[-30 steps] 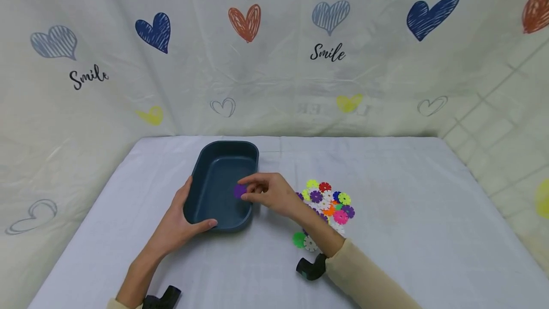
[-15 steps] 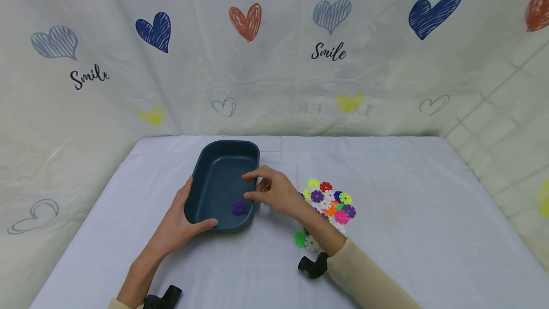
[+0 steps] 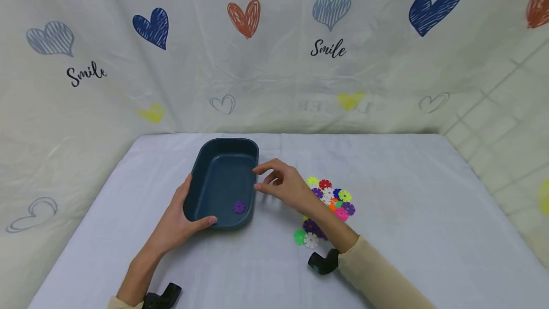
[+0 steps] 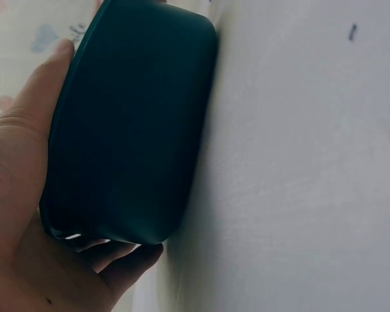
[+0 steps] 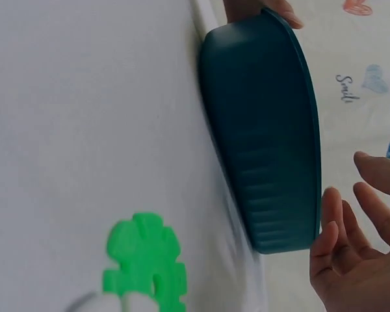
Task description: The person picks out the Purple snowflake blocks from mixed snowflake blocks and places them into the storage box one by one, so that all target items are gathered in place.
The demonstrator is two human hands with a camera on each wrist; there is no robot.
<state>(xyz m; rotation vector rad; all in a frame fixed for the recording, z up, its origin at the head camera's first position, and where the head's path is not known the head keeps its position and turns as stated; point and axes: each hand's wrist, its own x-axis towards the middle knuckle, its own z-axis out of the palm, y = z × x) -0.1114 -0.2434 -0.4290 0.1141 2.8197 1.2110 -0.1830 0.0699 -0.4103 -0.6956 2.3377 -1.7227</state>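
A dark teal plastic bin [image 3: 220, 182] stands on the white-covered table, left of centre. My left hand [image 3: 182, 218] grips its near left corner, thumb over the rim and fingers along the outer wall; the left wrist view shows the thumb [image 4: 36, 97] against the bin's edge. One purple notched disc [image 3: 239, 207] lies flat on the bin floor near the front right. Just off the bin's right rim hovers my right hand [image 3: 283, 182], thumb and index finger apart with nothing between them. In the right wrist view its loosely bent fingers [image 5: 344, 240] appear beside the bin.
Right of the bin lies a pile of multicoloured notched discs [image 3: 341, 213], partly hidden by the right forearm. A green disc [image 3: 299, 237] and a white disc [image 3: 311, 240] lie at its near edge. A heart-printed sheet [image 3: 274, 70] hangs behind the table.
The purple disc has left my right hand's pinch and now lies on the bin floor. That hand has drawn back rightward to the rim. The left hand keeps its hold.
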